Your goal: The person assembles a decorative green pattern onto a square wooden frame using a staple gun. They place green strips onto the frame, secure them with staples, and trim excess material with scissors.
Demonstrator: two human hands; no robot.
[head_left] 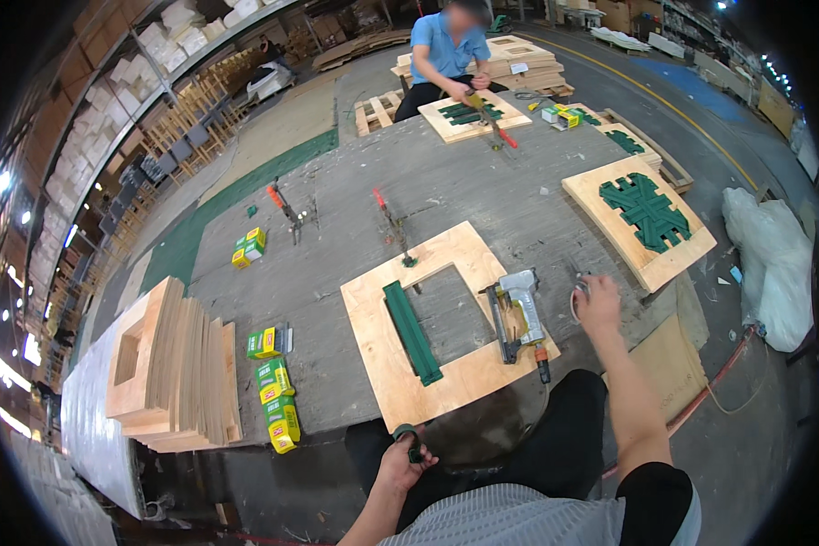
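A plywood frame (446, 364) with a square cutout lies on the grey workbench in front of me. One green webbing strap (411, 331) runs along the cutout's left side. My left hand (406, 458) is closed on the end of a green strap (408, 431) at the frame's near edge. My right hand (597, 301) is raised to the right of the frame, fingers curled around a thin pale loop. A pneumatic stapler (520, 314) rests on the frame's right side, between my hands.
A stack of plywood frames (175, 369) stands at the left, with green and yellow boxes (277, 389) beside it. Two clamps (389, 221) lie farther back. A finished frame with woven green straps (644, 215) is at the right. Another person (448, 56) works at the far end.
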